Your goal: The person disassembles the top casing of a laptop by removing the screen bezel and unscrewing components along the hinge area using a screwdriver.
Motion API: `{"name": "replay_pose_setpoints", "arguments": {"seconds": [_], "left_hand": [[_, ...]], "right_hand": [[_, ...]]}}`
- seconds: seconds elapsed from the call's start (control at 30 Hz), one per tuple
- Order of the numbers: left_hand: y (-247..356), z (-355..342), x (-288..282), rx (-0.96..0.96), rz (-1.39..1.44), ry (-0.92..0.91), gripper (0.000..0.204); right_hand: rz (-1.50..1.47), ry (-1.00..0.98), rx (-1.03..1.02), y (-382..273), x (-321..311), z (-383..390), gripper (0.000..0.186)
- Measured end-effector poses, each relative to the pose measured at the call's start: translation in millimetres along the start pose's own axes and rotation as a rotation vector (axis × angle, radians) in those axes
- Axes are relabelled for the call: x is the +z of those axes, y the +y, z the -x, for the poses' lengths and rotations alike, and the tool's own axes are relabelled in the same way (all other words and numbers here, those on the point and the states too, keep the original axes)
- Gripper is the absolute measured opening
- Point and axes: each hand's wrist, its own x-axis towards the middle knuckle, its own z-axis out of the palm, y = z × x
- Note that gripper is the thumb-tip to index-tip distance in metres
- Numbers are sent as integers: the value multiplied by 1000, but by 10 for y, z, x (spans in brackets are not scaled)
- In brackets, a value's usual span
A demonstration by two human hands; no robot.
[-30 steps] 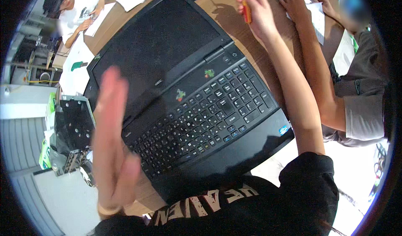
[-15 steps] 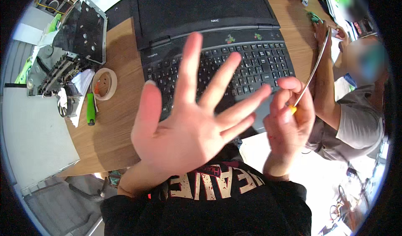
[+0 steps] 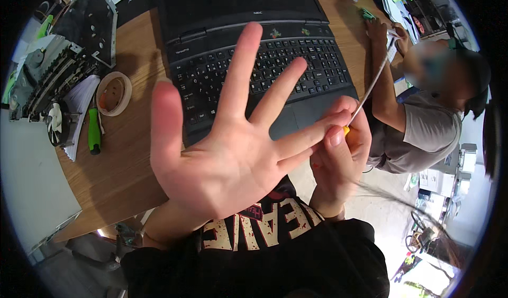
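Note:
My left hand (image 3: 222, 166) is held up palm toward me over the laptop (image 3: 293, 115), fingers spread and empty. My right hand (image 3: 338, 150), right of it, grips a screwdriver (image 3: 370, 86) by its yellow handle, the long metal shaft pointing up and away to the right. The ring finger of my left hand reaches the right thumb, touching or nearly touching it. The laptop lies open behind both hands, its dark screen at the top and its keyboard partly hidden by my fingers.
A wooden desk (image 3: 111, 192) carries a dismantled metal device (image 3: 47, 81), a fan (image 3: 55, 123), papers (image 3: 79, 113), a tape roll (image 3: 114, 94) and a green-handled screwdriver (image 3: 94, 131) at left. At right a co-worker (image 3: 428, 118) handles papers (image 3: 391, 52). A printer (image 3: 460, 160) stands beyond.
My right hand came down from upper right with the screwdriver. My left hand swung inward and spread palm up; lately it moved slightly left and nearer the right thumb. The view has also shifted.

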Motion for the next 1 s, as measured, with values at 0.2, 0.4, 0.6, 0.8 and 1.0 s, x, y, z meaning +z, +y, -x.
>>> {"name": "replay_pose_setpoints", "arguments": {"seconds": [0.2, 0.4, 0.6, 0.8, 1.0], "left_hand": [[80, 71, -164, 46, -45, -121, 89], [24, -29, -292, 223, -73, -332, 96], [109, -38, -26, 89, -381, 100, 85], [756, 128, -220, 3, -1010, 566, 20], [1068, -435, -336, 29, -2028, 511, 8]], "right_hand": [[-41, -38, -5, 104, 85, -49, 35], [-80, -46, 34, 191, 101, -135, 38], [-38, -67, 43, 303, 22, -273, 42], [65, 100, -59, 240, -311, -642, 39], [111, 212, -94, 270, -1044, -960, 22]]}}
